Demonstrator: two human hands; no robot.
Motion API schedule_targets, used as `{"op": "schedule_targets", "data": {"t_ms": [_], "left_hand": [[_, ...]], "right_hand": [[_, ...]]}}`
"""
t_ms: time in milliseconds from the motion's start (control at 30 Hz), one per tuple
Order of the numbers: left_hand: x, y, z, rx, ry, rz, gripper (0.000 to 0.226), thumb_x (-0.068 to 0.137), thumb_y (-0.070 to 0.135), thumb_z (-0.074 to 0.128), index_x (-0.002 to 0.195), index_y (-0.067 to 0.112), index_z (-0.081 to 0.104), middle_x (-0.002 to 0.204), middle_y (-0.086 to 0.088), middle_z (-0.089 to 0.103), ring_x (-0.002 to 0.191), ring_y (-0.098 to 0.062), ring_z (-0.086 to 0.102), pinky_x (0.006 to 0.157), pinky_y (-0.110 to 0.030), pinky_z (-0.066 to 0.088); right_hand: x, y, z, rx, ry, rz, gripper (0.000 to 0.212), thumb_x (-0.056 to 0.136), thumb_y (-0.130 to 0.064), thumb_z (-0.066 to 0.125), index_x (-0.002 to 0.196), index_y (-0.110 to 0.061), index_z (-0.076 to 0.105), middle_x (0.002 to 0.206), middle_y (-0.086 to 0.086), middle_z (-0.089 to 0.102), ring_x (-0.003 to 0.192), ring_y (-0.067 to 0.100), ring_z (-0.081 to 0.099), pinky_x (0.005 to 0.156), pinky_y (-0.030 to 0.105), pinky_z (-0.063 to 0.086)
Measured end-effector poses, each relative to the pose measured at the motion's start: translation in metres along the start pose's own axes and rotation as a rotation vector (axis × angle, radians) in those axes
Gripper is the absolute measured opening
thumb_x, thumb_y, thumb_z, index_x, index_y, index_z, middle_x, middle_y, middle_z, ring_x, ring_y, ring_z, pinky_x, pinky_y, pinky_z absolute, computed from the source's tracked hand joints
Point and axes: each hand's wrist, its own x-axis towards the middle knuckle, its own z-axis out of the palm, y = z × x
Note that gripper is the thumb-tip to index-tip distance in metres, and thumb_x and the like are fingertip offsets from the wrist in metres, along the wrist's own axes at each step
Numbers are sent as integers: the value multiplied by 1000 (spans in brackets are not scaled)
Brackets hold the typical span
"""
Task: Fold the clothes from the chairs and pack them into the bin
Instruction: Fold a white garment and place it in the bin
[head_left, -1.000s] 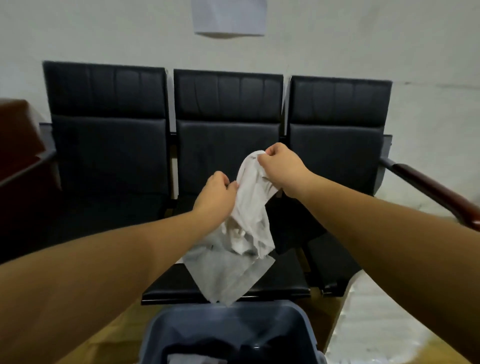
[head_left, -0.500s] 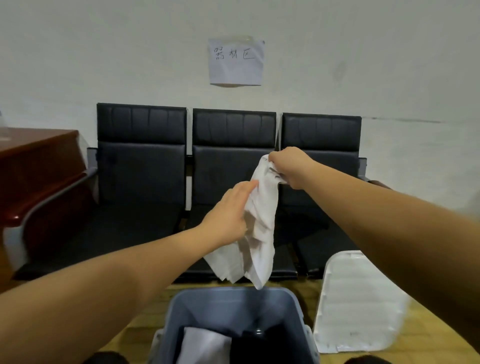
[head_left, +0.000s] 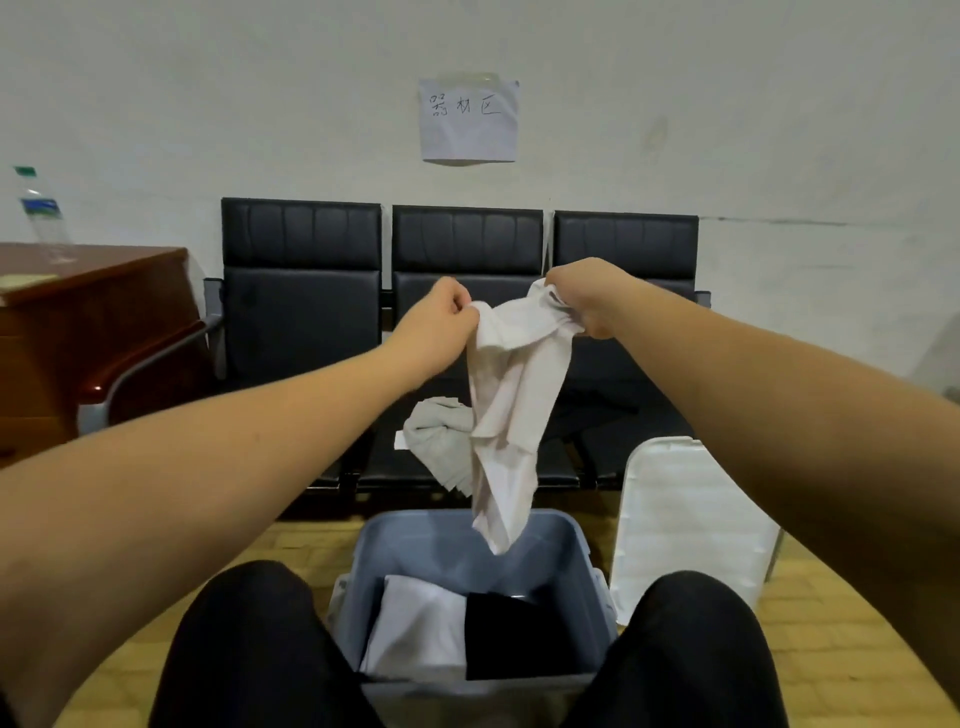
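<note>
A white garment (head_left: 511, 410) hangs in the air above the blue-grey bin (head_left: 415, 540). My left hand (head_left: 439, 322) pinches its top left edge and my right hand (head_left: 584, 296) grips its top right corner. The cloth dangles down, its lower tip over the bin's far rim. Inside the bin lie a folded white piece (head_left: 415, 623) and a folded black piece (head_left: 514, 634). A grey garment (head_left: 434, 434) lies crumpled on the middle seat of the row of black chairs (head_left: 301, 291). Dark clothing (head_left: 597, 400) rests on the right seat.
The bin's white lid (head_left: 685, 530) leans upright to the right of the bin. A brown wooden desk (head_left: 93, 322) with a water bottle (head_left: 44, 218) stands at the left. My knees in black trousers (head_left: 249, 639) flank the bin. A paper note (head_left: 470, 122) hangs on the wall.
The view has pulled back and down, and my knees now show. My left hand has closed on the garment's top edge, and both hands have spread it wider above the bin.
</note>
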Motion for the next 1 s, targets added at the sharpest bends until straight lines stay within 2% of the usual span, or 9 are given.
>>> {"op": "schedule_targets", "data": {"t_ms": [100,233,400,533,633,767,833,900,1000], "left_hand": [[-8,17,-15,-186,37,-93,9,94,26,43,92,18,46,91,-9,54,82,-25,50,79,-44,50],[-1,36,-34,-345,19,-149,12,93,14,44,82,18,40,81,-6,41,75,-22,36,67,-38,36],[4,47,-56,-296,-33,-137,23,91,4,53,92,22,67,98,-7,69,87,-23,64,73,-34,53],[8,51,-72,-284,-18,-160,16,88,16,60,95,16,75,101,-15,75,96,-32,71,84,-39,55],[12,56,-79,-368,58,-215,23,88,31,65,103,14,73,104,-11,74,97,-28,70,93,-40,55],[18,57,-84,-440,127,-236,16,92,34,62,94,19,65,100,-3,69,93,-22,65,80,-32,53],[20,54,-85,-466,156,-257,18,94,35,61,97,17,62,98,-1,64,89,-20,62,74,-32,49],[23,50,-89,-481,191,-265,28,95,38,61,109,14,60,99,-1,61,91,-20,59,81,-34,49],[25,45,-94,-500,241,-285,37,94,42,63,116,13,57,99,1,58,96,-20,56,92,-36,47]], "right_hand": [[-12,-5,-4,148,-78,2,9,92,-14,63,88,-13,55,85,2,53,82,20,51,67,20,40],[-17,-25,-12,306,-155,68,13,95,-9,51,86,-8,61,94,11,64,76,23,62,70,33,54],[-19,-22,-13,349,-151,51,12,88,-19,54,90,-9,60,91,11,64,78,25,60,67,33,47],[-14,-24,-8,293,-148,-20,19,89,-21,55,94,-3,61,99,15,68,87,30,63,75,37,51],[-8,-20,0,261,-204,-68,39,88,-28,59,114,2,61,117,18,68,96,31,64,90,42,53],[-11,-17,11,213,-147,-180,44,97,-35,49,128,-5,58,132,20,58,104,28,58,101,49,46],[-20,-15,11,174,-163,-178,52,98,-57,43,126,-17,59,124,7,63,109,28,60,101,47,47],[-31,-9,9,154,-212,-174,69,89,-77,39,131,-26,58,119,-5,59,109,21,58,103,43,45],[-34,6,10,42,-249,-263,55,87,-75,47,121,-33,61,123,-7,64,106,16,63,99,39,48]]}}
